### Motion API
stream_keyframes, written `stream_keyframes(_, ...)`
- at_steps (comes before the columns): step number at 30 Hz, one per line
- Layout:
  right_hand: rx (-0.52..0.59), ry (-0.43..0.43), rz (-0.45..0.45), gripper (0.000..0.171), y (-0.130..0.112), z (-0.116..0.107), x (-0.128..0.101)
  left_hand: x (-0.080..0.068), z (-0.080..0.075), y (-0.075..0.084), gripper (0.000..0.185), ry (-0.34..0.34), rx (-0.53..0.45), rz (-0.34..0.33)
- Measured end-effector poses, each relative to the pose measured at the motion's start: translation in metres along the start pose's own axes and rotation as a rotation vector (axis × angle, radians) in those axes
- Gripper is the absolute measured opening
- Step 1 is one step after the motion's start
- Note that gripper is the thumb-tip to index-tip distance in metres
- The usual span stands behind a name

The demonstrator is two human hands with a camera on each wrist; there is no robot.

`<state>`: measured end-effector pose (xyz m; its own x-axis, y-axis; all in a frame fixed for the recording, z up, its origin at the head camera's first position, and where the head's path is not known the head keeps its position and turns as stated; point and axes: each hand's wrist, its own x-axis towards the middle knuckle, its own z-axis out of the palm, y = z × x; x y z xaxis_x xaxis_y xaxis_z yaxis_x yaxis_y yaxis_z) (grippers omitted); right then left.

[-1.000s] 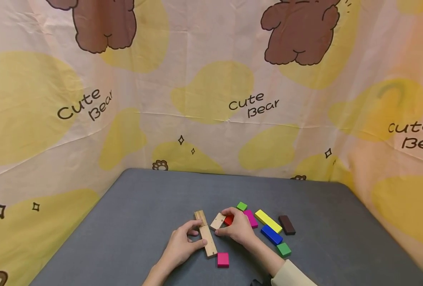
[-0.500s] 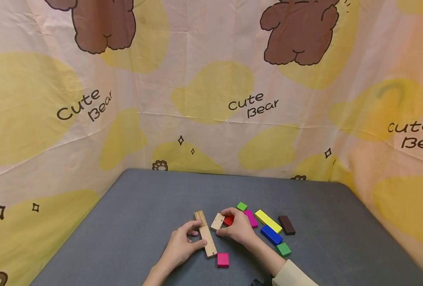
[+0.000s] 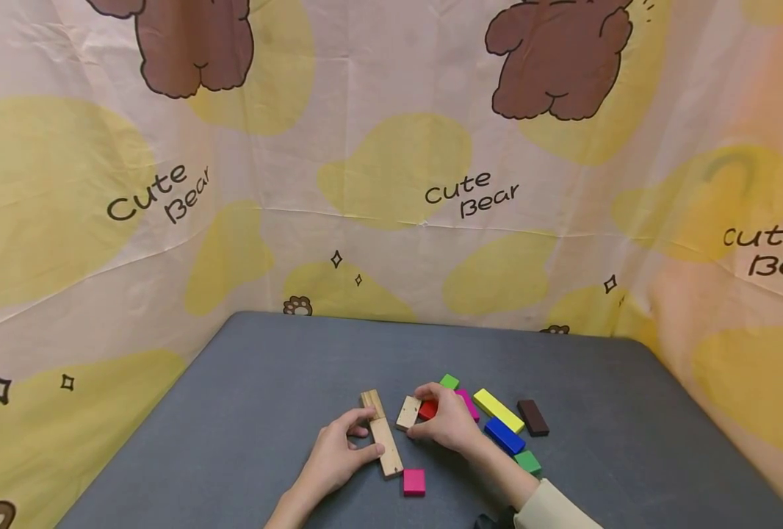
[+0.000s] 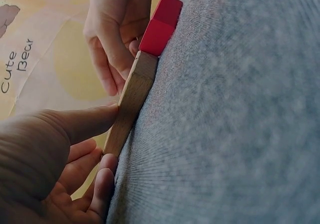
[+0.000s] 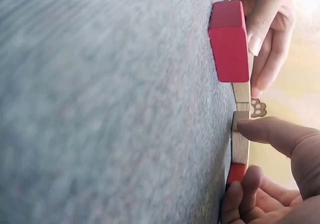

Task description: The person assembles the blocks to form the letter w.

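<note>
On the grey table [image 3: 246,411] my left hand [image 3: 363,435] pinches a long wooden block [image 3: 385,444] between thumb and fingers; the left wrist view shows its edge [image 4: 132,102] lying flat. My right hand [image 3: 418,415] grips a short wooden block [image 3: 408,413] just right of the long one. A red block [image 3: 427,409] lies under the fingers of that hand. In the right wrist view the thumb [image 5: 270,134] presses the short wooden block [image 5: 241,119], with the red block [image 5: 235,174] below it. A pink block [image 3: 413,482] lies near the long block's near end.
Right of my hands lie a small green block [image 3: 449,381], a magenta block [image 3: 467,402], a yellow bar [image 3: 497,409], a blue block [image 3: 504,435], a brown block [image 3: 532,416] and another green block [image 3: 527,461]. A bear-print cloth wall [image 3: 391,184] surrounds the table.
Almost nothing: my right hand has shifted the short wooden block slightly, and my left hand keeps its hold on the long block.
</note>
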<state>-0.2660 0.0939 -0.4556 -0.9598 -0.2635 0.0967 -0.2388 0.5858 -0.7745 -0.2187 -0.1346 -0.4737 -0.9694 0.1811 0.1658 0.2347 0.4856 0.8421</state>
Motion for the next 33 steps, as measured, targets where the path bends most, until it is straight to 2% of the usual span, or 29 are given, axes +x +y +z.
stream_keyframes(9, 0.011, -0.009, -0.057, 0.065, 0.010, -0.014, -0.005, 0.001, 0.001, -0.002, 0.054, 0.017, -0.009, 0.034)
stream_keyframes(19, 0.091, -0.092, -0.089, 0.063, 0.016, -0.034, -0.029, -0.001, 0.001, -0.002, 0.055, 0.009, -0.014, 0.022)
stream_keyframes(28, 0.116, -0.182, -0.022, 0.053, 0.017, -0.039, -0.047, 0.000, -0.001, -0.001, 0.055, 0.008, -0.017, 0.020)
stream_keyframes(33, 0.133, -0.155, 0.056, 0.052, 0.018, -0.036, -0.051, -0.002, 0.000, -0.001, 0.056, -0.009, -0.025, 0.014)
